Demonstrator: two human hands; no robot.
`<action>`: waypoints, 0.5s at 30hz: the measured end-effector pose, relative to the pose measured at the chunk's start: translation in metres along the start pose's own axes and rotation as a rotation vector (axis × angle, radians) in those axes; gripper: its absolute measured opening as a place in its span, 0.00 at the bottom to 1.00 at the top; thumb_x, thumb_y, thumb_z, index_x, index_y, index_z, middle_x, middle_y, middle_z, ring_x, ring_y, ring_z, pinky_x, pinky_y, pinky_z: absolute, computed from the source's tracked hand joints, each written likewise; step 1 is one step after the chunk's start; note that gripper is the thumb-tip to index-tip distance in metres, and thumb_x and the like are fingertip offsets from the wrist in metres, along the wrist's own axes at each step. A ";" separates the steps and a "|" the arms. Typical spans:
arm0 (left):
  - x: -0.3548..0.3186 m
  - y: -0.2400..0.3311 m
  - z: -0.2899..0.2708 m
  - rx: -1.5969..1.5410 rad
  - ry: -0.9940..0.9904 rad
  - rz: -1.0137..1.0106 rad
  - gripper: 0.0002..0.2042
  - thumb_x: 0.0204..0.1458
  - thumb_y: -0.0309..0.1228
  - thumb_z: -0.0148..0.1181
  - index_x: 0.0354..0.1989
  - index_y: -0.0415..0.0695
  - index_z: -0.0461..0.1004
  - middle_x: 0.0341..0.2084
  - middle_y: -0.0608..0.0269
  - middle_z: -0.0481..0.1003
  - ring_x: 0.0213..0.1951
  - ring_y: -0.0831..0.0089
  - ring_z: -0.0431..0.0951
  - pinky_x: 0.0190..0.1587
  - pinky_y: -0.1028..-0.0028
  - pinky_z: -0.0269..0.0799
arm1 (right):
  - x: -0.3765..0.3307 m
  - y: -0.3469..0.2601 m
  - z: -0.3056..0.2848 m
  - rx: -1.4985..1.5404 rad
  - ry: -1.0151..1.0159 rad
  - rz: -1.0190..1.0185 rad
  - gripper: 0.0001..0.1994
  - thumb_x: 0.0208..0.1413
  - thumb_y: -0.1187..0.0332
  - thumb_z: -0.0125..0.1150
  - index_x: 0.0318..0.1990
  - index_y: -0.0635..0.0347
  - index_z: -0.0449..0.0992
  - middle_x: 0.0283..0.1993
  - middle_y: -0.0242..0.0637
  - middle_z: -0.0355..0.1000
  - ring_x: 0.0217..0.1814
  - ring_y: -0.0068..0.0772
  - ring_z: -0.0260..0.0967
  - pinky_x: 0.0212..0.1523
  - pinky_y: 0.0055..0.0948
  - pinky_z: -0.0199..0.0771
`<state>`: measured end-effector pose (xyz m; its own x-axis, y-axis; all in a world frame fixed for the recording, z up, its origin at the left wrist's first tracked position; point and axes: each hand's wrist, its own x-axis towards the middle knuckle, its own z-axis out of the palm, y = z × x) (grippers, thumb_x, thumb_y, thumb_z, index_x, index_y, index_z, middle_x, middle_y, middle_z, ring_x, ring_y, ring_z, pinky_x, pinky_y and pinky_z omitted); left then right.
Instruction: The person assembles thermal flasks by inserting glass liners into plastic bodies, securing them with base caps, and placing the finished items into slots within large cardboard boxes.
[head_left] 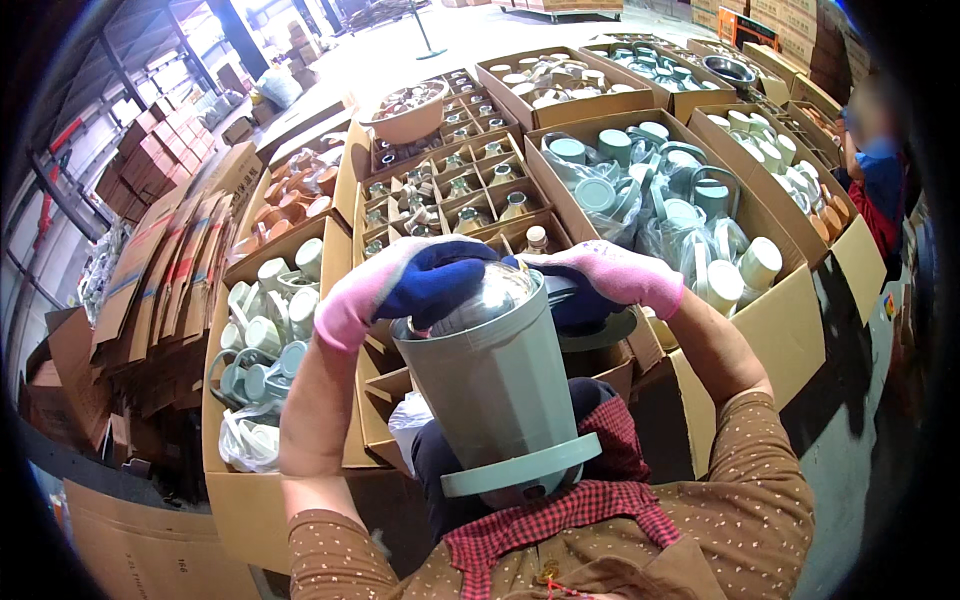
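Observation:
A grey-green plastic jug body (490, 385) stands between my legs, tilted slightly, with a wider band (525, 467) round its lower end. A shiny silvery glass liner (487, 303) sits in its open top. My left hand (425, 280), in a pink and blue glove, is closed over the liner's near-left side, fingers curled on top. My right hand (600, 278), gloved alike, is closed at the right side of the rim, its fingertips near the liner's top. A grey piece shows beneath those fingers; what it belongs to is hidden. A dark round edge (600, 332) lies just below.
Divided cartons with glass liners (468, 215) stand ahead. Open boxes hold bagged green jug parts (680, 215) at right and pale handled parts (265, 335) at left. A pink basin (405, 112) rests on a carton. Flattened cardboard (160, 270) leans left; a person (878, 175) is far right.

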<state>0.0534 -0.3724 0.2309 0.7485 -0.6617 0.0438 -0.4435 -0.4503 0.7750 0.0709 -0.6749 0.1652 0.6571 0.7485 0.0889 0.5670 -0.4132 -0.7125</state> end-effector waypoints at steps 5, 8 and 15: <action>0.018 -0.034 0.000 -0.573 -0.145 0.143 0.27 0.60 0.37 0.60 0.64 0.34 0.69 0.57 0.56 0.75 0.56 0.73 0.74 0.60 0.72 0.68 | -0.002 0.025 -0.006 0.119 0.211 -0.008 0.31 0.59 0.75 0.60 0.71 0.55 0.64 0.61 0.38 0.74 0.57 0.24 0.70 0.64 0.28 0.67; 0.029 -0.041 0.000 -0.581 -0.190 0.025 0.28 0.58 0.38 0.63 0.65 0.38 0.68 0.57 0.56 0.75 0.52 0.73 0.76 0.56 0.72 0.72 | 0.005 0.035 -0.015 0.168 0.412 -0.052 0.34 0.57 0.73 0.68 0.71 0.62 0.62 0.62 0.36 0.71 0.55 0.22 0.68 0.60 0.27 0.69; 0.042 -0.012 0.010 0.210 -0.203 -0.185 0.20 0.60 0.40 0.59 0.57 0.41 0.76 0.48 0.56 0.81 0.50 0.68 0.79 0.56 0.67 0.72 | 0.024 0.046 -0.032 0.301 0.855 -0.068 0.30 0.60 0.65 0.67 0.67 0.66 0.66 0.60 0.41 0.72 0.61 0.28 0.68 0.63 0.28 0.67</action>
<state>0.0855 -0.4006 0.2171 0.7214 -0.6539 -0.2281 -0.4174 -0.6734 0.6102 0.1288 -0.6927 0.1569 0.8396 0.0765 0.5378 0.5431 -0.1399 -0.8279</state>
